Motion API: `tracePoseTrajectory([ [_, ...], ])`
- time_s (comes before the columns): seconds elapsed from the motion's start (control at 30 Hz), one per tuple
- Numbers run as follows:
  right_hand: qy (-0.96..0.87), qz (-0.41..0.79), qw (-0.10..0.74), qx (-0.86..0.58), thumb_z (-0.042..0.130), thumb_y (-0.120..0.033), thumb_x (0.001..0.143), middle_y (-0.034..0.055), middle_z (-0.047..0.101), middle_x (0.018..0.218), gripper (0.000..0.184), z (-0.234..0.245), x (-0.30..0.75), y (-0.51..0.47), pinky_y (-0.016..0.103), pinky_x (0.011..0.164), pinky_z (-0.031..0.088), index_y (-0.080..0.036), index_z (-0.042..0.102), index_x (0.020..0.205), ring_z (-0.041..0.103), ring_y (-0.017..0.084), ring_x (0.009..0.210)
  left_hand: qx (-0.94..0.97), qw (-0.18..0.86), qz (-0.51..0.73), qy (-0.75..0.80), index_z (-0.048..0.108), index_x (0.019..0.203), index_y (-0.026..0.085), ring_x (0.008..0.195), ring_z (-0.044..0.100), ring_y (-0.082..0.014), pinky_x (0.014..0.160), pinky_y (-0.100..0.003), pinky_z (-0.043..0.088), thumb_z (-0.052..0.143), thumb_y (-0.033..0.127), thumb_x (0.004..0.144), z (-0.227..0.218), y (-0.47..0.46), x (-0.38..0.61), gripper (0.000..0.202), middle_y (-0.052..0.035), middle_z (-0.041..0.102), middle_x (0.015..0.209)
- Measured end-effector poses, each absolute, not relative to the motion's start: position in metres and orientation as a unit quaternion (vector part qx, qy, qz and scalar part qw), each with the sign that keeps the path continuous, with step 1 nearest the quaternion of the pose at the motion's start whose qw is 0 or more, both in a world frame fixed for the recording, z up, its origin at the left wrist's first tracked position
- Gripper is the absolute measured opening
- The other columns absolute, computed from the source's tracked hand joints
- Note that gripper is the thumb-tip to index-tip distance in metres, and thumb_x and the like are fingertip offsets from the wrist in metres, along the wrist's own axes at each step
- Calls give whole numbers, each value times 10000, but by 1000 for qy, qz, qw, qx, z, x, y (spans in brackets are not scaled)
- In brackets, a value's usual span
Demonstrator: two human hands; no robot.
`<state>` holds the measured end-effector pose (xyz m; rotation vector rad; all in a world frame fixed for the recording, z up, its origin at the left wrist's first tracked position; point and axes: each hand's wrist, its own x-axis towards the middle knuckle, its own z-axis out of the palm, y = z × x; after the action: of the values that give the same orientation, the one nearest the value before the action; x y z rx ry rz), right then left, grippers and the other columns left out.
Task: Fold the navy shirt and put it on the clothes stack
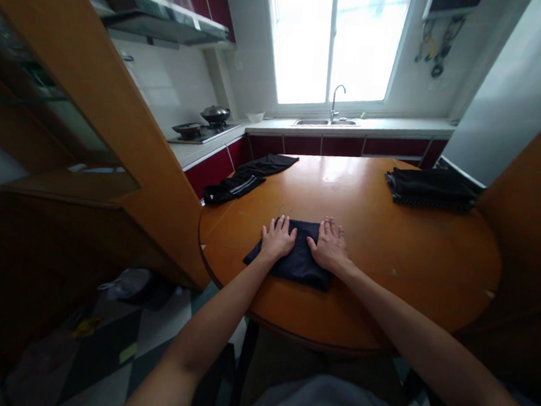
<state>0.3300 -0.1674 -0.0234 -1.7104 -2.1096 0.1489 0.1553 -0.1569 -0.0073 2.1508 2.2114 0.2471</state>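
A folded dark navy garment (299, 260) lies on the round wooden table (389, 251) near its front edge. My left hand (277, 236) rests flat on the garment's left half, fingers spread. My right hand (329, 245) lies flat on its right half, fingers stretched forward. Both palms press down on the cloth and neither hand grips anything.
An unfolded black garment with grey stripes (247, 179) sprawls at the table's far left edge. A stack of folded dark clothes (430, 188) sits at the far right. Beyond are a counter with a sink (325, 122), a stove with pots (204, 128) and a wooden cabinet (70, 116) at the left.
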Motion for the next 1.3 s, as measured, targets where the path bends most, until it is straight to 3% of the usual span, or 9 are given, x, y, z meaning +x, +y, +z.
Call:
tracePoseTrajectory([
  [0.1,-744,76,219,-627,404,-506,963,233,210,1625,763,-25,336,-155,478,1224,66,10,325,1521,105,311,1530,693,20,83,715,293,1575,230,1495,228,-343,1187,-602,189,228,535,998,-8,-157,155,656,-45,249,1649],
  [0.27,-678,129,247,-680,290,-383,1004,281,350,1554,655,-11,360,-135,458,1204,189,78,395,1459,259,320,1490,695,21,92,713,310,1568,215,1490,239,-346,1184,-604,199,233,531,993,-9,-157,155,661,-47,263,1644],
  [0.4,-714,68,316,-621,274,-380,1009,198,310,1601,623,3,349,-158,448,1219,151,-13,385,1500,185,266,1519,695,21,91,713,313,1566,221,1490,240,-347,1183,-609,191,237,526,994,-9,-157,155,653,-54,273,1641],
  [0.5,-809,57,268,-521,295,-438,1010,130,262,1632,624,2,326,-194,448,1232,90,-108,370,1534,130,226,1533,699,18,84,710,306,1569,226,1490,241,-345,1181,-607,196,245,525,996,-7,-157,155,649,-59,270,1642],
  [0.67,-864,53,179,-468,400,-517,978,138,229,1630,660,-9,320,-232,512,1229,-11,-155,401,1531,134,272,1531,698,16,82,711,302,1571,235,1487,243,-339,1181,-600,202,254,512,1000,-6,-159,155,636,-45,267,1643],
  [0.9,-857,34,185,-481,387,-393,978,136,215,1632,618,-19,343,-261,469,1242,71,-97,410,1520,131,258,1532,696,24,91,712,332,1560,234,1487,255,-339,1179,-595,223,275,485,1010,1,-161,158,607,-58,258,1645],
  [1.07,-853,32,193,-484,391,-365,968,123,229,1629,602,-23,341,-263,477,1241,118,-103,432,1508,142,254,1530,774,-46,89,625,390,1530,301,1529,146,-292,1221,-567,88,329,467,1021,10,-192,141,539,-11,223,1657],
  [1.2,-856,33,198,-477,364,-326,972,108,234,1630,578,-24,351,-254,477,1242,123,-125,435,1509,160,234,1527,764,10,59,642,362,1543,308,1511,227,-280,1201,-504,226,316,509,1027,6,-233,110,556,-29,237,1652],
  [1.3,-861,41,202,-466,345,-278,969,84,253,1630,563,-26,374,-242,479,1243,124,-156,433,1512,164,219,1526,775,59,94,623,342,1553,280,1512,234,-236,1218,-446,211,341,474,1027,0,-257,92,561,-44,254,1645],
])
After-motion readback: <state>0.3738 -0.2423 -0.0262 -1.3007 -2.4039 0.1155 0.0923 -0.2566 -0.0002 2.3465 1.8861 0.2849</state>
